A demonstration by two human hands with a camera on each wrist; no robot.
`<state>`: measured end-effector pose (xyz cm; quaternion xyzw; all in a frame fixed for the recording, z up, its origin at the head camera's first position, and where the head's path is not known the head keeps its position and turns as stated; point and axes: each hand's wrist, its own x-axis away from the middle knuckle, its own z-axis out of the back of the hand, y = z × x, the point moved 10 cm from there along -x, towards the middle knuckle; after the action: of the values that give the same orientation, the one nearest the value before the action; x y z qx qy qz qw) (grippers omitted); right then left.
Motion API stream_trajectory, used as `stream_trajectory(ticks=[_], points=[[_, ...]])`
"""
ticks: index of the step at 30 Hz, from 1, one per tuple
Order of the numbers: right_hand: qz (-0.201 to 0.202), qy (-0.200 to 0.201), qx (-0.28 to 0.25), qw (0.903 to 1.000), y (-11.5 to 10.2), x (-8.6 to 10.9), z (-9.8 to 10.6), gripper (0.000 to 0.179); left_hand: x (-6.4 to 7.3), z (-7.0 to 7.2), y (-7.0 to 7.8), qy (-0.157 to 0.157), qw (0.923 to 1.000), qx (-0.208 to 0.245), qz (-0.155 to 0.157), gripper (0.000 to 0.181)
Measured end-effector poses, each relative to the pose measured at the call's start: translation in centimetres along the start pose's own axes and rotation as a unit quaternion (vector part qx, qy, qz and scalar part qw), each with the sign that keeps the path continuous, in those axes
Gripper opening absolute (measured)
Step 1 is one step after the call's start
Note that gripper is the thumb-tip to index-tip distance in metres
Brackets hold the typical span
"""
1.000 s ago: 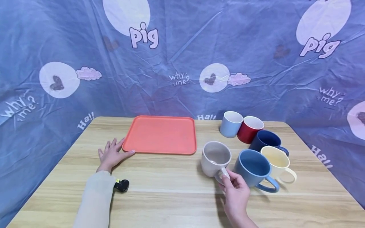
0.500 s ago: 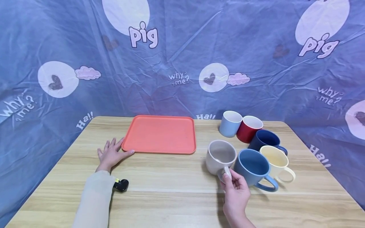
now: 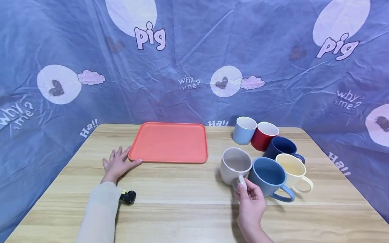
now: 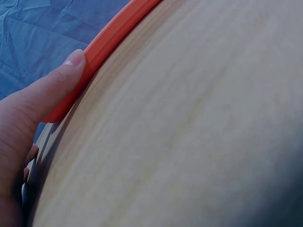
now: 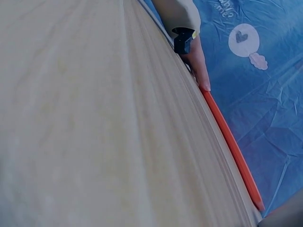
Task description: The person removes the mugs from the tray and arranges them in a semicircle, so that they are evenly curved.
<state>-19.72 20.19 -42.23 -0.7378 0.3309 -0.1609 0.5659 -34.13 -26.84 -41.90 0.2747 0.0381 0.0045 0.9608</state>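
Note:
In the head view my right hand (image 3: 251,206) pinches the handle of a light grey mug (image 3: 228,172), which stands upright close against the left side of a blue mug (image 3: 267,182). Whether the two mugs touch, I cannot tell. A bit of the grey mug (image 5: 286,215) shows at the lower right corner of the right wrist view. My left hand (image 3: 118,166) lies with fingers spread at the near left corner of an orange-red tray (image 3: 170,161). Its thumb (image 4: 66,71) rests along the tray's edge in the left wrist view.
Behind the blue mug stand a cream mug (image 3: 293,170), a navy mug (image 3: 278,148), a red mug (image 3: 262,140) and a light blue mug (image 3: 243,131). They form a curved row on the wooden table (image 3: 176,209). A blue printed cloth (image 3: 182,60) hangs at the back.
My right hand has shifted the grey mug rightward, up close to the blue mug, mostly in the first half second. The left hand and the tray stay in place.

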Motion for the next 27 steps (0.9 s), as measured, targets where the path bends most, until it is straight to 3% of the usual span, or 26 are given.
stream_trajectory(ticks=[13,19,22,27], points=[[0.008,-0.002,-0.018,0.9998,-3.0,1.1,-1.0,0.027,0.0,0.0,-0.1,-0.002,1.0,0.007,0.003,0.092],[-0.008,0.001,-0.015,0.9999,-3.0,1.2,-0.9,0.025,0.0,0.1,0.2,-0.002,1.0,0.009,0.0,0.092],[0.005,-0.008,-0.016,0.9998,-2.2,0.8,-0.6,0.027,0.1,0.1,0.3,-0.005,0.9999,0.01,-0.001,0.092],[-0.006,-0.04,0.025,0.9989,-2.8,1.2,-1.0,0.03,0.2,0.2,0.2,-0.007,0.9999,0.008,-0.004,0.092]])
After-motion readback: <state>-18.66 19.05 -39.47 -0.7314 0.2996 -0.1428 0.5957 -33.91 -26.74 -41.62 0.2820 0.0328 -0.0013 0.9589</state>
